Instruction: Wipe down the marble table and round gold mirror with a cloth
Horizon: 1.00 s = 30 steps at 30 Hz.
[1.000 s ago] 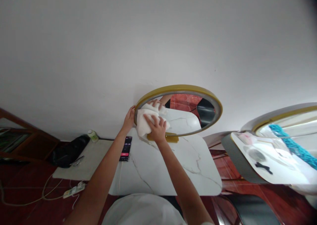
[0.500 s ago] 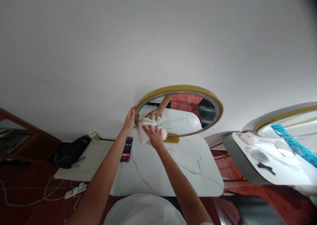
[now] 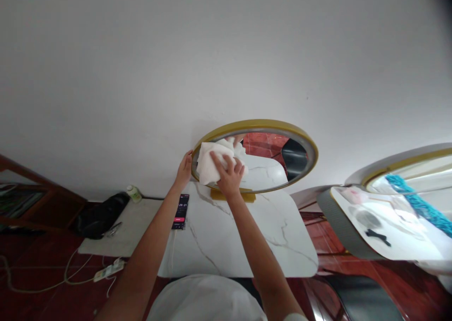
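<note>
A round mirror point(image 3: 265, 170) with a gold frame stands against the wall, on a gold base point(image 3: 247, 197) over the white marbled tabletop point(image 3: 233, 245). My left hand point(image 3: 184, 170) grips the left edge of its frame, fingers partly hidden behind the rim. Against the left part of the glass, my right hand point(image 3: 230, 172) presses a folded white cloth point(image 3: 211, 163), its fingers bent over the fabric. The cloth covers that side of the mirror, and its reflection shows just above and to the right.
A phone point(image 3: 180, 212) with a lit timer lies by my left forearm. Leftward are a low white surface point(image 3: 141, 227), a bottle point(image 3: 133, 193), a black bag point(image 3: 102, 216) and a power strip point(image 3: 108, 269) with cords. To the right stand a second mirror table point(image 3: 395, 227) and a black chair point(image 3: 363, 295).
My right hand has slid the cloth upward over the glass from the mirror's lower left edge. My left hand stays on the frame.
</note>
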Each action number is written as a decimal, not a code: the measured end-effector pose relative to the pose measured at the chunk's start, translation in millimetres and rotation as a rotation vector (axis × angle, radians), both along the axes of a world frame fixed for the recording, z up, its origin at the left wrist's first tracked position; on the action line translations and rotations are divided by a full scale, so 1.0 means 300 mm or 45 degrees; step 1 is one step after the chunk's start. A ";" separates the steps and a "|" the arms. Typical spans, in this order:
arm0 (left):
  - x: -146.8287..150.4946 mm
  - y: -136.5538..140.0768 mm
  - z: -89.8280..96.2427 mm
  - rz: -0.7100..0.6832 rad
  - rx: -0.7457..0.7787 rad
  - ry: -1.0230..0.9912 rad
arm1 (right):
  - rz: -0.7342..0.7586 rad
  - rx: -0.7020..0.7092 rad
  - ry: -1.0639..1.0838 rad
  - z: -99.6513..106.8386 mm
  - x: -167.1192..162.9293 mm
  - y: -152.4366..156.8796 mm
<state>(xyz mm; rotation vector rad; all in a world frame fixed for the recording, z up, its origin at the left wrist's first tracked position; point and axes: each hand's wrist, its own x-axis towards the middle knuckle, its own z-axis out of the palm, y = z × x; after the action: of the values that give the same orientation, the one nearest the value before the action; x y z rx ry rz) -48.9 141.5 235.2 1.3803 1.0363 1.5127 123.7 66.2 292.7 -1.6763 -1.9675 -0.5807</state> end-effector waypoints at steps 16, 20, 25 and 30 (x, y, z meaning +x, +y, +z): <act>0.002 0.012 0.000 0.069 0.005 0.077 | 0.121 -0.202 -0.180 -0.141 0.000 -0.024; 0.006 0.000 0.015 0.013 -0.005 0.030 | 0.042 -0.034 -0.090 -0.012 -0.011 -0.004; 0.002 0.008 0.002 0.013 -0.005 0.034 | 0.125 -0.085 -0.189 -0.065 -0.027 0.008; -0.004 0.023 -0.013 0.074 0.024 0.115 | 0.219 -0.213 -0.335 -0.264 -0.033 0.009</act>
<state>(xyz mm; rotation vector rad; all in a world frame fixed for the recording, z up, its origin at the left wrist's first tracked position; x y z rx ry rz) -50.1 148.3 231.4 1.4541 1.1290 1.5180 113.7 68.8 213.3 -1.5698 -2.3797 -0.6124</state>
